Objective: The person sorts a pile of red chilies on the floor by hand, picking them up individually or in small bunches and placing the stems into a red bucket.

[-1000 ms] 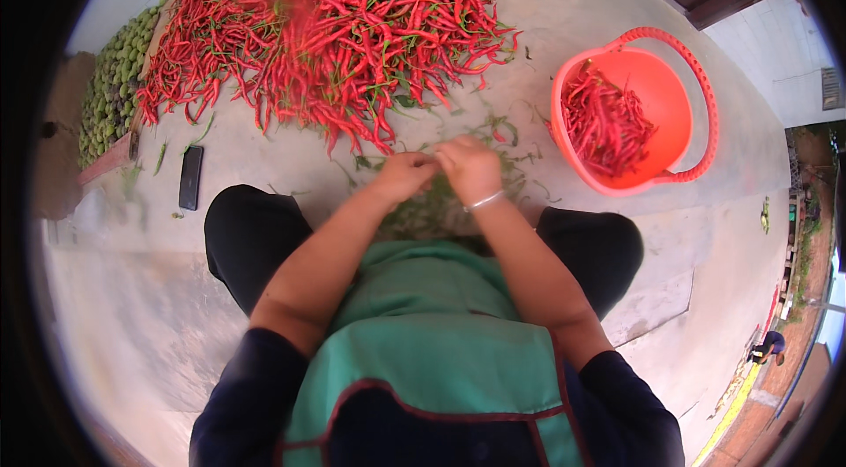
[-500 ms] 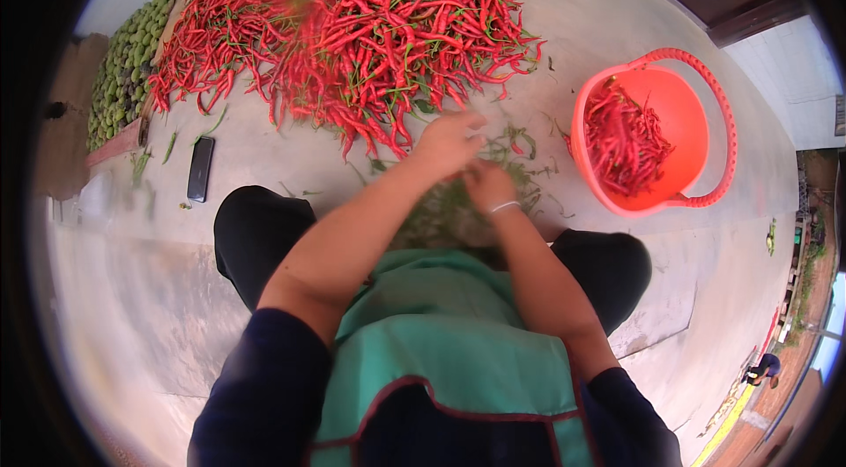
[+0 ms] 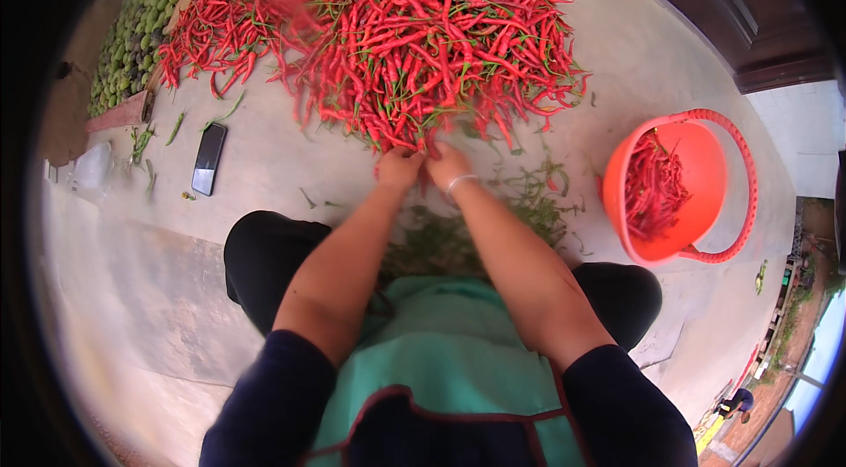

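A big heap of long red chilli peppers (image 3: 458, 35), many with green stalks, lies on the floor ahead of me. At its near edge my left hand (image 3: 399, 169) and my right hand (image 3: 448, 167) are close together. Fingers of the left are curled on red chillies, with a red tip showing beside them. The right has its fingers closed around chillies just beside it, a white band on its wrist. The fingertips are partly hidden among the peppers. Loose green stalks (image 3: 533, 203) litter the floor between the heap and my knees.
An orange-red basket (image 3: 723, 194) with a hooped handle stands at the right, partly filled with red chillies. A black phone (image 3: 208, 159) lies at the left. Round green fruits (image 3: 145, 35) are piled at the far left. A person (image 3: 738, 403) is at the lower right.
Both hands have moved forward from above the green stalks to the near edge of the heap. My view has shifted, so the basket now sits lower and further right.
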{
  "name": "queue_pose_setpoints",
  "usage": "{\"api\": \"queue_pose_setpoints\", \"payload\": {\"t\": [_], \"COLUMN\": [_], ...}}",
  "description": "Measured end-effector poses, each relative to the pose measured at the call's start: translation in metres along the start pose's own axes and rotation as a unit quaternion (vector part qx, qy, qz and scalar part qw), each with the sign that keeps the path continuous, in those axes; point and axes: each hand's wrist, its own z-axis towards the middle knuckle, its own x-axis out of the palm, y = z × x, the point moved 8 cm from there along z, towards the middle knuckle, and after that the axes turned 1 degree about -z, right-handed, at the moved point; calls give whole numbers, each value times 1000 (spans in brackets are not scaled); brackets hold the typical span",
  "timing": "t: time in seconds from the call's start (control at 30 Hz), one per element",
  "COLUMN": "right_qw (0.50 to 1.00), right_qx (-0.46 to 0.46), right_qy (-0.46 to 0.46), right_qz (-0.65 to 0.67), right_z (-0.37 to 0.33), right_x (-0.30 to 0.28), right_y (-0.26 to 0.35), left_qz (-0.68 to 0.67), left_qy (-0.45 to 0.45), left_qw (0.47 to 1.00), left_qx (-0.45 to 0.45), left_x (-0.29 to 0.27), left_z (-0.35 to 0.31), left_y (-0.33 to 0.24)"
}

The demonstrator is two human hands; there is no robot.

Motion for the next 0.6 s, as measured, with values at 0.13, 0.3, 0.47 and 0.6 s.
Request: {"api": "queue_pose_setpoints", "payload": {"t": [0.13, 0.3, 0.47, 0.6], "right_qw": [995, 992, 988, 980], "right_qx": [1, -15, -66, -126], "right_qy": [68, 28, -1, 4], "right_qz": [71, 126, 142, 151], "right_z": [-18, -72, -126, -156], "right_x": [-22, -77, -135, -149], "right_y": [-9, 4, 40, 54], "left_qz": [-177, -258, -350, -355], "left_qy": [98, 202, 280, 294], "left_qw": [978, 942, 893, 887], "left_qx": [-41, -67, -45, -1], "left_x": [18, 39, 49, 45], "left_z": [-45, -106, -163, -180], "left_y": [-36, -82, -142, -159]}}
